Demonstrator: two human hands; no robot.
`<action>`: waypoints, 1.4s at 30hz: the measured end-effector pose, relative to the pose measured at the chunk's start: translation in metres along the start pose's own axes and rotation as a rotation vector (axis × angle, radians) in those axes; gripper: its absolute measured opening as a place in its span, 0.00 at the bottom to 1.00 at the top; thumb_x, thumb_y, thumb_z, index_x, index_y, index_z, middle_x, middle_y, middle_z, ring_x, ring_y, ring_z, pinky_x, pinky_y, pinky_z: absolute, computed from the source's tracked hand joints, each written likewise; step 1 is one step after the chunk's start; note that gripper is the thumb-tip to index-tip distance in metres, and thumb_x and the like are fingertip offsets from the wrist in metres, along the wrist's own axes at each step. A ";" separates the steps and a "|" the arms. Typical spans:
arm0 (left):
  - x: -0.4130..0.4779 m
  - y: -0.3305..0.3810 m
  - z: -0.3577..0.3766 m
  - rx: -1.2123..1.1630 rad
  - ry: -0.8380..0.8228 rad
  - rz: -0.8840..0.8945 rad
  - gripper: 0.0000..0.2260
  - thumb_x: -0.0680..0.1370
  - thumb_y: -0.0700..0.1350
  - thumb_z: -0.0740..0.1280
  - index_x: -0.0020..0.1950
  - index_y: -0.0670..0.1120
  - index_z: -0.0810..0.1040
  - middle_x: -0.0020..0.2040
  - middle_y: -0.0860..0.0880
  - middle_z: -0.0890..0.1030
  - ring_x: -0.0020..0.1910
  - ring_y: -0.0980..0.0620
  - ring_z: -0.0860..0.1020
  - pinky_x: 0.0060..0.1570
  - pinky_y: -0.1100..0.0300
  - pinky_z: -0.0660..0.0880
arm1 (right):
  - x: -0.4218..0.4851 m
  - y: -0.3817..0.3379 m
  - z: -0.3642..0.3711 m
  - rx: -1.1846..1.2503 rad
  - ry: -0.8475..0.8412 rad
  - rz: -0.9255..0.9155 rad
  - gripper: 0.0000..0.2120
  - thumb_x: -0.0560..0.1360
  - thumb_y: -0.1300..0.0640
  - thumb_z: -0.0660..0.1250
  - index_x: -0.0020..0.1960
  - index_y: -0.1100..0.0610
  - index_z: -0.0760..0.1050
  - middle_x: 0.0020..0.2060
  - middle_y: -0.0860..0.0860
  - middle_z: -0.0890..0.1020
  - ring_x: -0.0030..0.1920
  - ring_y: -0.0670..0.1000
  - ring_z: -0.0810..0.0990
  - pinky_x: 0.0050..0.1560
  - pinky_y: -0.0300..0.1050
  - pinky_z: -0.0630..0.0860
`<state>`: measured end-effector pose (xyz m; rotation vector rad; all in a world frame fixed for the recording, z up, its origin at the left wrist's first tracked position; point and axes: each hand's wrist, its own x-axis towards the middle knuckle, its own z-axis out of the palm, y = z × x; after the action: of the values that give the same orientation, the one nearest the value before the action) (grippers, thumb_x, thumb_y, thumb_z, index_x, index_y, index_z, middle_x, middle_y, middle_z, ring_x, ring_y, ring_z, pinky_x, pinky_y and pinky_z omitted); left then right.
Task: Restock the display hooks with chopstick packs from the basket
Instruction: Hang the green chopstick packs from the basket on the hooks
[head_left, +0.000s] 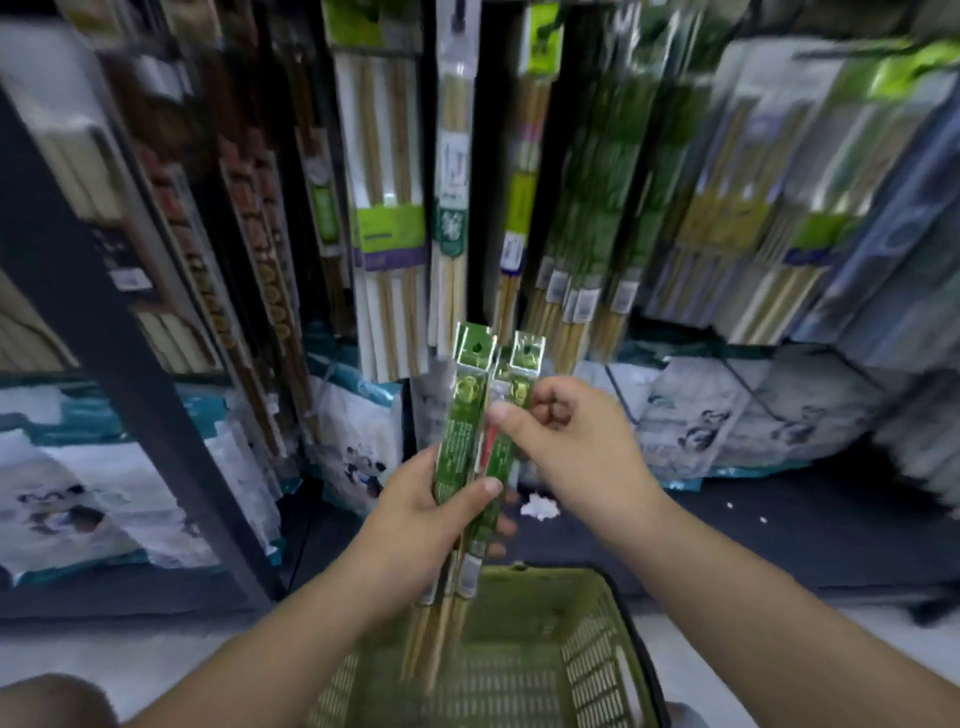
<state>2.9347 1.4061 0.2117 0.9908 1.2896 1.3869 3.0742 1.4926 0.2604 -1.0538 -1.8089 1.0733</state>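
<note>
Two green chopstick packs stand nearly upright over the basket, their punched header tabs at the top. My left hand grips the packs around their middle, thumb across the front. My right hand pinches the right-hand pack near its top, with the thumb on its front. The green plastic basket sits on the floor below my hands; no packs show inside it. Matching green packs hang on the display hooks straight ahead.
Many other chopstick packs hang in rows across the rack. Bags with panda prints fill the low shelf. A dark upright post slants at the left. A crumpled white scrap lies on the dark shelf base.
</note>
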 end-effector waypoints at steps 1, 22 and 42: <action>0.003 0.014 0.004 -0.004 -0.024 0.046 0.08 0.80 0.40 0.69 0.59 0.46 0.78 0.45 0.42 0.86 0.40 0.43 0.86 0.38 0.51 0.84 | 0.004 -0.012 -0.006 0.018 0.031 -0.036 0.17 0.76 0.48 0.74 0.38 0.56 0.71 0.29 0.46 0.70 0.30 0.44 0.69 0.31 0.40 0.70; 0.059 0.131 0.060 -0.037 0.039 0.351 0.10 0.79 0.47 0.69 0.60 0.52 0.76 0.48 0.53 0.88 0.47 0.54 0.87 0.42 0.60 0.84 | 0.075 -0.130 -0.101 0.325 0.394 -0.217 0.13 0.82 0.52 0.66 0.40 0.49 0.82 0.33 0.51 0.72 0.33 0.49 0.70 0.31 0.41 0.68; 0.062 0.133 0.059 -0.159 -0.033 0.255 0.06 0.82 0.43 0.66 0.58 0.44 0.75 0.46 0.42 0.87 0.42 0.43 0.86 0.38 0.52 0.84 | 0.111 -0.128 -0.120 0.214 0.527 -0.253 0.19 0.81 0.54 0.64 0.32 0.54 0.66 0.25 0.45 0.61 0.27 0.47 0.59 0.26 0.33 0.63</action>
<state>2.9636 1.4826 0.3472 1.0909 1.0373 1.6327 3.1072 1.5887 0.4416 -0.8517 -1.3274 0.7296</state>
